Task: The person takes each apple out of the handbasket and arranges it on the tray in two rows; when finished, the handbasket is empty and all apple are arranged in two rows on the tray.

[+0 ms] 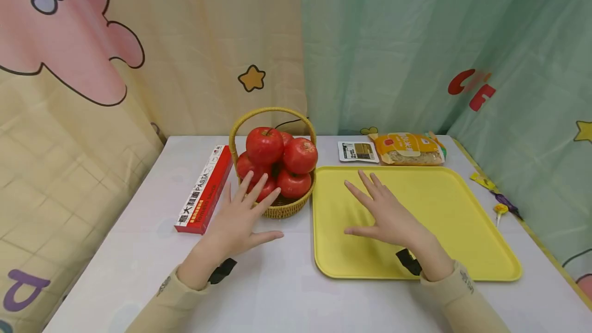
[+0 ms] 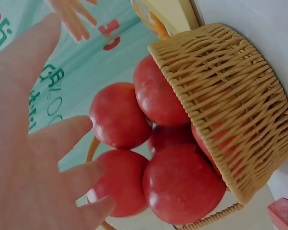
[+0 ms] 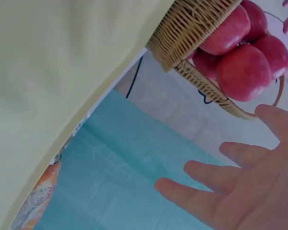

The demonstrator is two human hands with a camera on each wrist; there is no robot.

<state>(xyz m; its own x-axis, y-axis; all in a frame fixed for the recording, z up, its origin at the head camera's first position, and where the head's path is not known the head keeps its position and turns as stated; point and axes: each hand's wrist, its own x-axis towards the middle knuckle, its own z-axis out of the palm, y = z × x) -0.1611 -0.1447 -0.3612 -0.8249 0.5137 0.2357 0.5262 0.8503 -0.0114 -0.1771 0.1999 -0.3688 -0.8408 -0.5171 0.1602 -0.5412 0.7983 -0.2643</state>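
In the head view my left hand (image 1: 238, 222) is held with its fingers spread in front of a wicker basket (image 1: 283, 211). Several red apples (image 1: 264, 145) fill that basket, which has a tall arched handle. The left wrist view shows the apples (image 2: 182, 182) close beyond my fingers, and no contact can be made out. Over the yellow tray (image 1: 444, 220) hovers my right hand (image 1: 388, 215), fingers also apart and holding nothing. In the right wrist view the basket (image 3: 192, 28) lies beyond my right fingertips.
A red and white pasta box (image 1: 204, 191) lies left of the basket. Behind the tray are a small white-edged packet (image 1: 357, 151) and an orange bag of grain (image 1: 409, 149). A lollipop (image 1: 500, 209) and wrapped sweets (image 1: 506, 202) lie by the right edge. Curtains surround the table.
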